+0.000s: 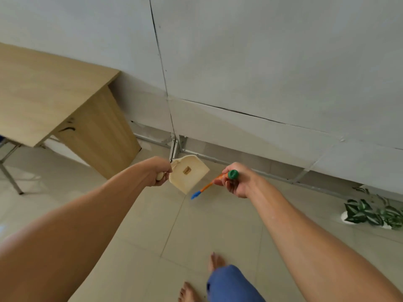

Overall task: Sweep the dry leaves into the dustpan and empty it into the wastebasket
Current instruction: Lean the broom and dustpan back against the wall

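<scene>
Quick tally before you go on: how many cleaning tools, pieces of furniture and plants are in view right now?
Cleaning tools: 2, the dustpan in the left hand and the brush in the right hand
Furniture: 1, the wooden desk
Plants: 1, the leafy plant by the wall
Total: 4
No wastebasket or dry leaves in view.

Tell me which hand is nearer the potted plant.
Right. The right hand, holding the brush, is closer to the potted plant; the left hand, gripping the dustpan, is farther.
</scene>
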The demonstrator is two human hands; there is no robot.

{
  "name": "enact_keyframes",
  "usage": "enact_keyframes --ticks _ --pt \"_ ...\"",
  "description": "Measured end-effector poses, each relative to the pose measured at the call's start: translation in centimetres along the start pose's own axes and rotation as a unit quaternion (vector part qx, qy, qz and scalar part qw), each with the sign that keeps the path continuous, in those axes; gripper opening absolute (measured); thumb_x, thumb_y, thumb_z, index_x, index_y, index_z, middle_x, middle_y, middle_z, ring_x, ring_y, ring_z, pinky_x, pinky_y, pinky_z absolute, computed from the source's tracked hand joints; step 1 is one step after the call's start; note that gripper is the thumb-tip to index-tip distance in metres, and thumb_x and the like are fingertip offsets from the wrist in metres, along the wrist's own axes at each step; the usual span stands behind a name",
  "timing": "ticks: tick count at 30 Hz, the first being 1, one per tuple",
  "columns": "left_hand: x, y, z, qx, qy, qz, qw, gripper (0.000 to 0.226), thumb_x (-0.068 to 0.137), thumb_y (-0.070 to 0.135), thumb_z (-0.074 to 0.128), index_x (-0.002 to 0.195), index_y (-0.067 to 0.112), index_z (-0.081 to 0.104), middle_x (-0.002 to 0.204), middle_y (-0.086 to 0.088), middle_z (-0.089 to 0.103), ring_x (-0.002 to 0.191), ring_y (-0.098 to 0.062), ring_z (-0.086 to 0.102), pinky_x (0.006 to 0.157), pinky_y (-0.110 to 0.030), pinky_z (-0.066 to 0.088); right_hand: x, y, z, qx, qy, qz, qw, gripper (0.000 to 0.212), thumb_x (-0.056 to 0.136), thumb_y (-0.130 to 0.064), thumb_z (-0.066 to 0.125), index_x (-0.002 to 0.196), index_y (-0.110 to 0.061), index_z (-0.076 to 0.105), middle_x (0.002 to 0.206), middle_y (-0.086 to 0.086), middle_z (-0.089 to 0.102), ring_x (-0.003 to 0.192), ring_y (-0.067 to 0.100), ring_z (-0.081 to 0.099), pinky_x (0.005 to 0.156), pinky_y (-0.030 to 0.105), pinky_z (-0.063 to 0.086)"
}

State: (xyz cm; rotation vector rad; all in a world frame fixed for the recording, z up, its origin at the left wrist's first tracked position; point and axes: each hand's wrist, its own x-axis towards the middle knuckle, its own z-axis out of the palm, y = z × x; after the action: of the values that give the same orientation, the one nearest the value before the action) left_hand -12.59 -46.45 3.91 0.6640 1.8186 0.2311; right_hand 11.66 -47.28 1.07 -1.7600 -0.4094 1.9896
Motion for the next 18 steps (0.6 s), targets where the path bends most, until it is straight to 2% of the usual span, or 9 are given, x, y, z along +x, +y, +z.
enact_keyframes --ticks 2,4,7,9,13,15,16,18 --pt "2.6 2.6 -1.0 0.02 -0.004 0.013 1.0 0.016 0.098 0.002 0.043 0.085 0.004 0.05 0.062 -0.004 0.047 0.03 -0.004 0.04 0.032 -0.01 0.035 2.0 -2.6 1.4 -0.008 0.002 -0.001 1.0 0.013 0.094 -0.007 0.04 0.091 0.0 0.05 0.079 0.027 0.064 0.029 0.011 0.05 0.028 0.015 0.04" --pt "5.2 5.4 -1.9 0.043 -0.006 0.019 0.999 0.014 0.097 0.001 0.042 0.085 0.003 0.048 0.067 -0.007 0.052 0.033 -0.005 0.042 0.032 -0.011 0.035 3.8 -4.9 2.6 -0.01 0.01 0.003 1.0 0.01 0.093 -0.005 0.042 0.088 -0.001 0.049 0.08 0.028 0.064 0.029 0.012 0.051 0.029 0.015 0.041" --pt "10.0 9.8 -3.0 0.06 -0.017 0.013 0.998 0.007 0.095 0.002 0.043 0.1 0.001 0.048 0.083 -0.016 0.062 0.03 -0.006 0.045 0.031 -0.012 0.037 6.7 -8.8 4.0 0.006 0.016 0.003 1.0 0.01 0.092 -0.003 0.041 0.089 0.001 0.051 0.083 0.031 0.063 0.029 0.014 0.053 0.028 0.015 0.042" --pt "13.1 13.0 -3.2 0.071 -0.019 0.016 0.997 0.018 0.094 0.002 0.044 0.112 0.0 0.045 0.092 -0.02 0.065 0.034 -0.008 0.047 0.032 -0.013 0.039 8.4 -11.5 4.7 0.026 0.026 -0.007 0.999 0.014 0.092 -0.002 0.04 0.091 0.002 0.054 0.084 0.031 0.062 0.032 0.015 0.056 0.028 0.016 0.041" --pt "17.1 19.0 -3.3 0.056 -0.045 0.027 0.997 0.028 0.094 -0.003 0.045 0.122 -0.003 0.044 0.109 -0.025 0.059 0.058 -0.02 0.059 0.034 -0.02 0.049 10.0 -16.0 6.2 0.069 0.034 -0.07 0.995 0.027 0.096 -0.005 0.031 0.101 0.002 0.057 0.082 0.02 0.058 0.043 0.02 0.066 0.032 0.018 0.044" --pt "18.3 21.5 -3.1 0.052 -0.051 0.036 0.997 0.033 0.093 -0.006 0.046 0.126 -0.001 0.045 0.123 -0.023 0.052 0.076 -0.026 0.065 0.033 -0.024 0.05 10.1 -18.1 6.9 0.069 0.052 -0.119 0.989 0.031 0.098 -0.01 0.03 0.101 -0.001 0.059 0.074 0.017 0.065 0.059 0.03 0.07 0.038 0.023 0.048" --pt "18.6 22.6 -2.9 0.048 -0.055 0.041 0.996 0.032 0.092 -0.008 0.046 0.124 -0.001 0.046 0.126 -0.022 0.051 0.088 -0.029 0.065 0.034 -0.025 0.05 10.1 -18.9 7.0 0.067 0.056 -0.137 0.987 0.032 0.098 -0.014 0.031 0.101 -0.002 0.06 0.078 0.021 0.071 0.065 0.034 0.069 0.043 0.026 0.051" --pt "18.8 24.9 -2.6 0.038 -0.056 0.053 0.996 0.019 0.092 -0.009 0.046 0.11 -0.002 0.049 0.114 -0.018 0.049 0.097 -0.03 0.062 0.035 -0.028 0.053 10.4 -20.5 7.0 0.078 0.051 -0.164 0.982 0.037 0.099 -0.021 0.032 0.107 -0.001 0.062 0.088 0.027 0.074 0.065 0.034 0.066 0.051 0.033 0.054"
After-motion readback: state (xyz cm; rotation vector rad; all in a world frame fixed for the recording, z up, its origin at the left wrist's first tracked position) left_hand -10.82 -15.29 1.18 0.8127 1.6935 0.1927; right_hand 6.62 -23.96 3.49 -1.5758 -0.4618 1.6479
